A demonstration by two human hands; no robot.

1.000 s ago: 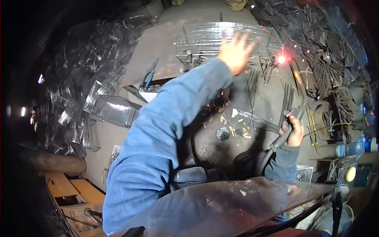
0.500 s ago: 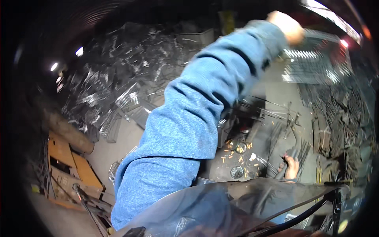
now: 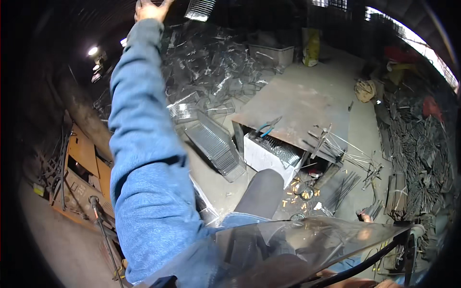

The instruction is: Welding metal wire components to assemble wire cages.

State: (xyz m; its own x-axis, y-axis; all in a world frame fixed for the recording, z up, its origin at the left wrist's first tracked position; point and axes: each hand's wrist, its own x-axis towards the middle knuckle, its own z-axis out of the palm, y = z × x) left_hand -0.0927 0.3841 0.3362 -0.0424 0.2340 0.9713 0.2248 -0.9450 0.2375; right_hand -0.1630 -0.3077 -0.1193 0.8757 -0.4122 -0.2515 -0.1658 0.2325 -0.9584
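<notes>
My left arm, in a blue denim sleeve, stretches to the far left. My left hand is open at the top edge, its fingers apart. Just right of it, a shiny wire basket hangs in the air with a gap between them. Below lies a heap of similar wire baskets. At the lower right, my right hand is partly hidden by the clear visor. Its fingers close round a dark handle-like thing, whose kind is unclear, beside thin rods.
A low metal table stands ahead, with blue-handled pliers and a metal rod frame on it. A long wire basket lies on the floor. Bundled rods lie right; an orange machine stands left.
My left arm has swung from the far right to the far left. The wire basket beside that hand has crossed too and is now apart from it. The view has shifted.
</notes>
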